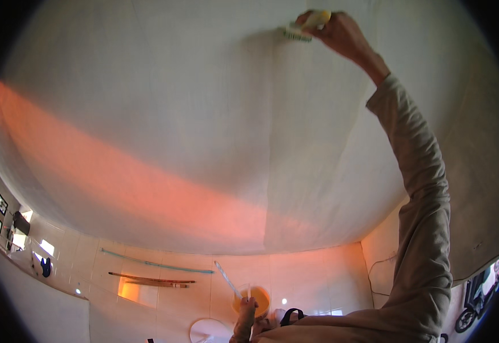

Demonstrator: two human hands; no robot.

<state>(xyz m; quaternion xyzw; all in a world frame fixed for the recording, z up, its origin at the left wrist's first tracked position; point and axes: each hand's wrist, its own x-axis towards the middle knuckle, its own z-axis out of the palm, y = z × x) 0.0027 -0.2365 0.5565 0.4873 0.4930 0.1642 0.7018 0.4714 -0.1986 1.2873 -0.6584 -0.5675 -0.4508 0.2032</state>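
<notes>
My right hand (336, 35) is raised high against a pale wall (175, 97), its fingers wrapped round a wide brush (317, 20) with a yellowish grip. The brush's green-edged bristle side (296, 35) faces the wall and seems to touch it. Below the brush, a darker strip of wall with a straight left edge runs down toward the floor. Low in the view, my left hand (248, 307) is closed at the near side of a bucket (265, 303) of yellow-orange liquid, apparently gripping its handle. A pale stick (226, 278) leans out of the bucket.
On the tiled floor (312, 277) lie a teal pole (158, 264) and brownish rods (151, 280). A round white object (209, 330) stands beside the bucket. A cable (373, 274) runs by the right wall. Orange light crosses the lower wall; a motorbike (471, 306) shows far right.
</notes>
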